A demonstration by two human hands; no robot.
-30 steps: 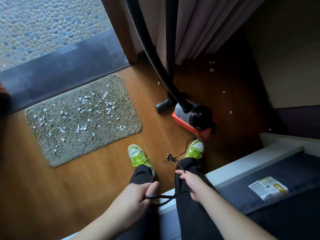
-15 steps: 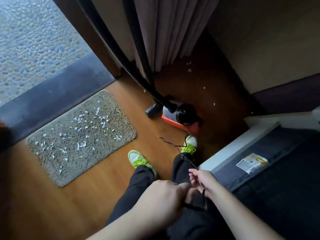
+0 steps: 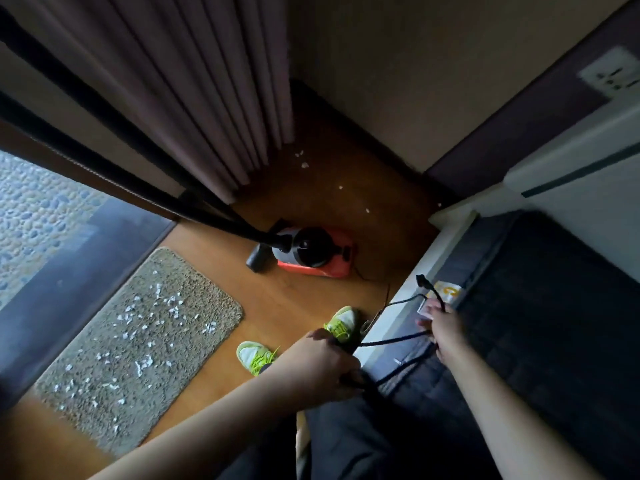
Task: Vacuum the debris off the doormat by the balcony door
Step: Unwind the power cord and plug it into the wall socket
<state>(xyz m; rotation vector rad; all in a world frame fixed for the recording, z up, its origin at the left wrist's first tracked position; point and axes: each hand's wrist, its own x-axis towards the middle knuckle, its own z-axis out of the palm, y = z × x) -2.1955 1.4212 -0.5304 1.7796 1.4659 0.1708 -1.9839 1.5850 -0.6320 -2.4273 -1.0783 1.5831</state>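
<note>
Since the earlier frame, the plug [image 3: 421, 280] has been raised toward 2 o'clock over the bed edge [image 3: 460, 233]. The cord [image 3: 393, 341] is gripped by curled fingers of the right hand [image 3: 443, 329] and the left hand [image 3: 320, 368]. The vacuum [image 3: 313, 252] stands unplugged at 12 o'clock. The doormat [image 3: 138, 341], at 9 o'clock, is covered with debris [image 3: 143, 362]; judged so, vacuuming is not begun.

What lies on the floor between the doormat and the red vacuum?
Bare wooden floor separates the doormat from the vacuum; its black nozzle rests beside it, per head view.
</note>
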